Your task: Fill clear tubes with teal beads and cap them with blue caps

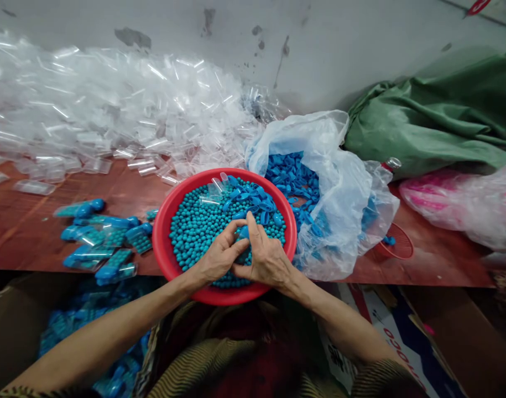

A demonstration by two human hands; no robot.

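Observation:
My left hand (219,254) and my right hand (269,257) meet above a red basin (163,232) of small blue beads (192,232). Between their closed fingers is a small blue plastic piece (244,232), mostly hidden; whether it sits on a clear tube I cannot tell. Beyond the fingers, several loose blue plastic caps (256,200) lie on the beads. Beside them, near the basin's far rim, rest a few clear plastic tubes (211,192).
Left of the basin lie bead-filled tubes with blue ends (105,235); more fill a box (12,315) below. Clear tubes (124,105) are heaped along the wall. At right stand a plastic bag (339,182) of blue pieces, a small red basket (397,243) and a green sack (435,121).

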